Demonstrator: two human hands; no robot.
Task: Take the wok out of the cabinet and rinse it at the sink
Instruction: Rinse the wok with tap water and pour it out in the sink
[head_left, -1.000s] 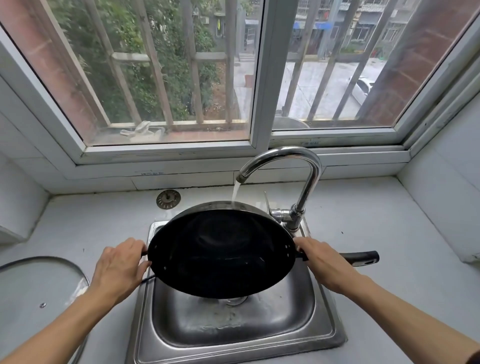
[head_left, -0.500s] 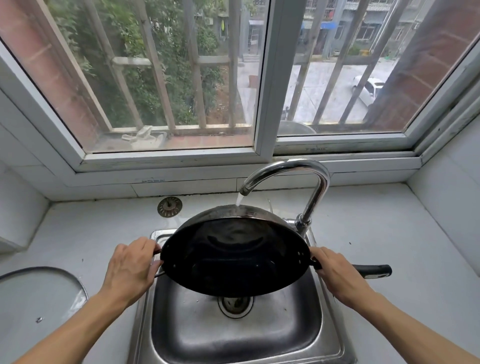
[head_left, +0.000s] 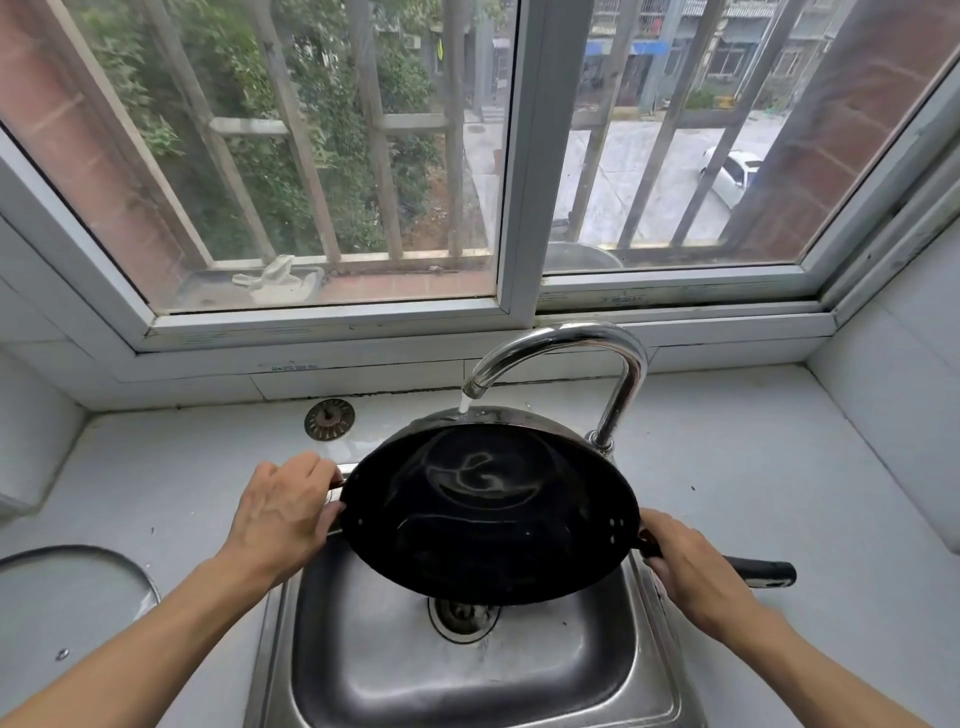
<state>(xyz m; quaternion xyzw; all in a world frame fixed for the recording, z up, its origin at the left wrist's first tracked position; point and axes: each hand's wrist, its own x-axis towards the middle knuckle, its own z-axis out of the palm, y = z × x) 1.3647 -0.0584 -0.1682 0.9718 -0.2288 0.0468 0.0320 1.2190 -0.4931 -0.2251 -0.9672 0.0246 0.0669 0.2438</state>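
Left hand (head_left: 280, 514): I grip the wok's small side handle.
Wok (head_left: 488, 514): black, tilted toward me, held above the sink (head_left: 363, 670); faucet (head_left: 566, 353) water lands on its far rim.
Right hand (head_left: 696, 571): I clasp the long handle (head_left: 763, 573) where it meets the rim.

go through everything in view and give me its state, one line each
faucet: on, water running onto the wok's far rim
wok: held over the sink, tilted toward the person, wet inside
left hand: gripping the wok's small side handle
right hand: gripping the long handle
sink: wet, drain open
strainer: out of the drain, lying on the counter
glass lid: off, lying on the counter
window: cannot tell if open
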